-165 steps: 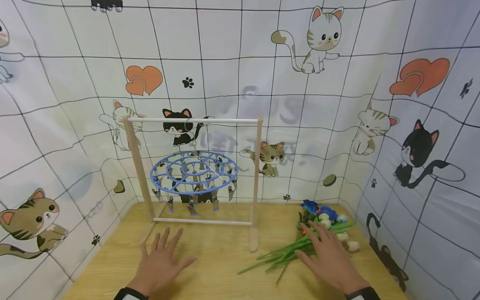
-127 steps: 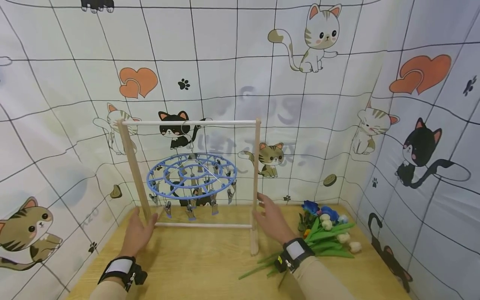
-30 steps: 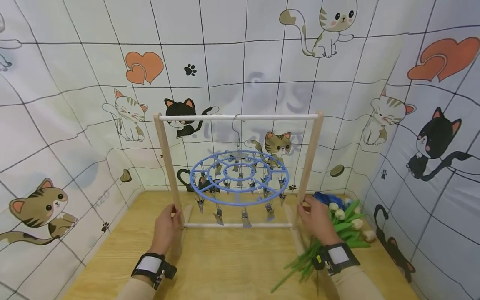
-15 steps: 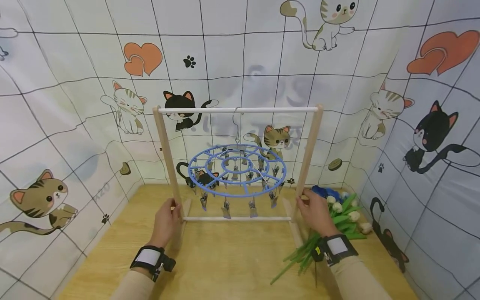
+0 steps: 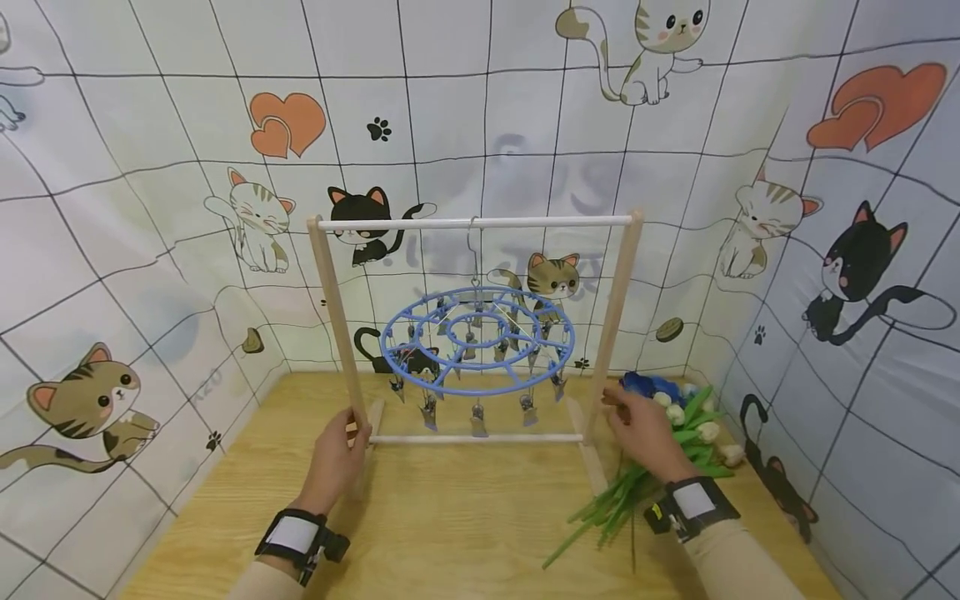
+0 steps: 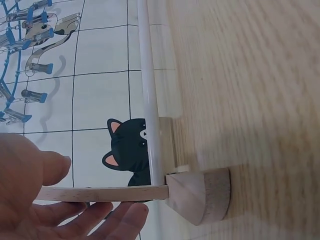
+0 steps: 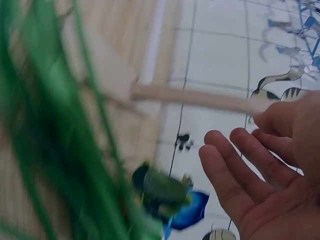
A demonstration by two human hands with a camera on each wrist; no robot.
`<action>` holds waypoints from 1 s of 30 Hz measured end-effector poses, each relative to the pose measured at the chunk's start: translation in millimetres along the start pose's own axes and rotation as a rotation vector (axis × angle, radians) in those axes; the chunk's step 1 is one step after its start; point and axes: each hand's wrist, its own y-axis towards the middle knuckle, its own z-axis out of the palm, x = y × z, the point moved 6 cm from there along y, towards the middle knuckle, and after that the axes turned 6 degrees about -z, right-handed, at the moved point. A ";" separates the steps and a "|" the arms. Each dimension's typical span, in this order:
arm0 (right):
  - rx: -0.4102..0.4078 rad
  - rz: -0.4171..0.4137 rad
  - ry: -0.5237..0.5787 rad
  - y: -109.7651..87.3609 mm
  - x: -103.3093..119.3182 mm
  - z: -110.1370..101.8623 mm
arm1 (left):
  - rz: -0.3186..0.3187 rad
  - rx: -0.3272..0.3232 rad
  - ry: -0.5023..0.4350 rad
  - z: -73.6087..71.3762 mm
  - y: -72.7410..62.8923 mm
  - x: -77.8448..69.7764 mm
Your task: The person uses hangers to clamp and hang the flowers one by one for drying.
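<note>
A wooden stand [image 5: 477,222] with a white top bar stands on the table. From its bar hangs a round blue clip hanger [image 5: 480,387] with several small metal pegs. My left hand [image 5: 333,458] is at the stand's left post [image 5: 334,317], low down. In the left wrist view, the thumb lies on one side of that post, apart from it, and the loosely extended fingers [image 6: 112,215] reach along the other. My right hand [image 5: 647,437] is just outside the right post [image 5: 617,308]; its fingers [image 7: 225,180] are extended and grip nothing.
Artificial flowers [image 5: 701,433] lie on the wooden table [image 5: 465,533] by my right hand, blue and white blooms toward the back. Their green stems [image 5: 607,504] point toward the front, close to the stand's right foot. A cat-print cloth [image 5: 450,108] encloses the back and sides.
Over the last several seconds my hands reached the posts and the stand moved right and turned to face me. Since half a second ago, my right fingers have come off the right post.
</note>
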 end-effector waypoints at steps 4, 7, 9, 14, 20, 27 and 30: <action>0.011 -0.049 -0.108 -17.9 -10.4 -7.2 | -0.009 0.013 0.003 1.3 -8.2 2.3; 0.041 -0.084 -0.203 -26.0 -20.3 -10.9 | -0.020 0.023 0.003 2.2 -14.0 2.9; 0.076 -0.107 -0.254 -29.8 -24.5 -12.0 | -0.024 0.026 0.006 2.5 -17.7 2.2; 0.179 -0.147 -0.354 -39.6 -30.8 -11.7 | -0.046 0.020 0.022 4.9 -25.9 0.1; 0.224 -0.168 -0.409 -46.2 -34.6 -10.2 | -0.064 0.030 0.003 14.9 -36.9 -4.4; 0.233 -0.233 -0.458 -48.7 -35.8 -10.8 | 0.012 0.058 -0.007 32.3 -45.9 -12.5; 0.228 -0.260 -0.463 -48.7 -35.5 -12.1 | 0.048 0.068 -0.007 38.2 -50.5 -16.2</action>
